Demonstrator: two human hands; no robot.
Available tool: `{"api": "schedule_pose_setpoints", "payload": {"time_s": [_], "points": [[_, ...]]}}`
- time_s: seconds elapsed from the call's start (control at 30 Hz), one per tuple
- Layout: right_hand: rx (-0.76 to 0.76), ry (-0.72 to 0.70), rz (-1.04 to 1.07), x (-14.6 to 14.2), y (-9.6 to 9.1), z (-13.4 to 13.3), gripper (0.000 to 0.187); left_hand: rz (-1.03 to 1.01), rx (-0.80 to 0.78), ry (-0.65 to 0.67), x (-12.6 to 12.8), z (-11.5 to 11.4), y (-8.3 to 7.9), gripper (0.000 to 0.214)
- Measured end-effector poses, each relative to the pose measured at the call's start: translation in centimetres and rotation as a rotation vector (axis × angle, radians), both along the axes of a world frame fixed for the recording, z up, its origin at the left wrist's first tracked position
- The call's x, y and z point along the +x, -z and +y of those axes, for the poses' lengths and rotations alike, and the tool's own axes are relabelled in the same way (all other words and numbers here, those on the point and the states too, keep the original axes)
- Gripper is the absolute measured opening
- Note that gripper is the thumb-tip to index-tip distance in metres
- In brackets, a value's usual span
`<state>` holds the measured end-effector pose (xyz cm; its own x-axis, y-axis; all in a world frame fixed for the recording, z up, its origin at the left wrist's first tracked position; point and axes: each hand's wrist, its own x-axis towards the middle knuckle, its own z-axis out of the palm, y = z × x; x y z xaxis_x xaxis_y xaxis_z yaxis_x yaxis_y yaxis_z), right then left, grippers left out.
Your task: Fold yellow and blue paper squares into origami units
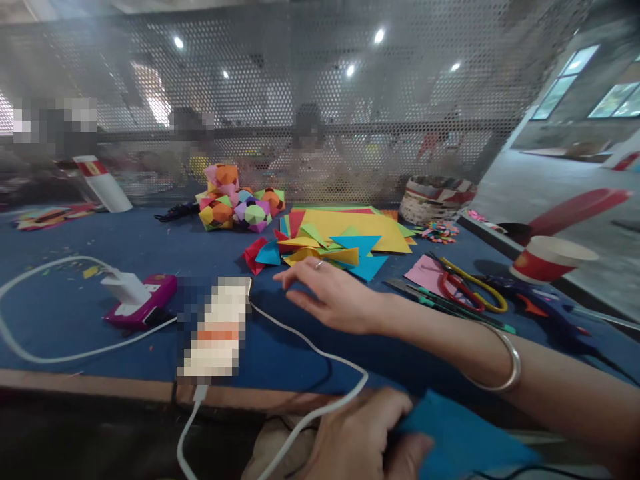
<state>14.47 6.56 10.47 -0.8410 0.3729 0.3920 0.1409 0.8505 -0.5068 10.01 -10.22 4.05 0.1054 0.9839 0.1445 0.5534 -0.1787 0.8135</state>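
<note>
At the bottom of the head view my left hand (357,433) grips a sheet of blue paper (460,437) between thumb and fingers, below the table edge. My right hand (333,293), with a ring and a bracelet, hovers over the blue tabletop, fingers loosely stretched and nothing in them. Just beyond it lie folded paper pieces in yellow (320,255), blue (369,267) and red (255,257), partly hidden by the fingers. Behind them is a stack of coloured paper sheets (350,227), yellow on top.
A charging phone (215,330) and purple power strip (145,303) stand left, with a looping white cable (320,410). Paper ball ornaments (237,200) sit behind. Right are scissors (467,287), a glue gun (540,300), a paper cup (550,259) and a basket (435,199).
</note>
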Motion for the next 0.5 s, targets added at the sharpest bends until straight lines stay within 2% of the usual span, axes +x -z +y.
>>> {"api": "schedule_pose_setpoints", "payload": {"time_s": [0.17,0.23,0.27,0.4,0.5], "points": [[-0.143,0.182,0.117,4.8,-0.5,1.2,0.028,0.061,0.058,-0.147,-0.8,4.6,-0.1,0.026],[-0.341,0.184,0.145,6.6,-0.6,0.9,0.034,0.075,0.075,-0.231,-1.8,5.4,0.0,0.035],[-0.388,0.161,0.12,7.3,-0.6,0.6,0.037,0.08,0.085,-0.265,-2.3,5.6,0.1,0.039],[-0.38,0.089,-0.093,8.6,0.0,-0.6,0.034,0.118,0.146,-0.343,-3.9,5.7,0.2,0.045],[-0.329,0.101,-0.092,8.3,1.2,-0.7,0.024,0.17,0.204,-0.341,-4.3,5.7,0.0,0.043]]}}
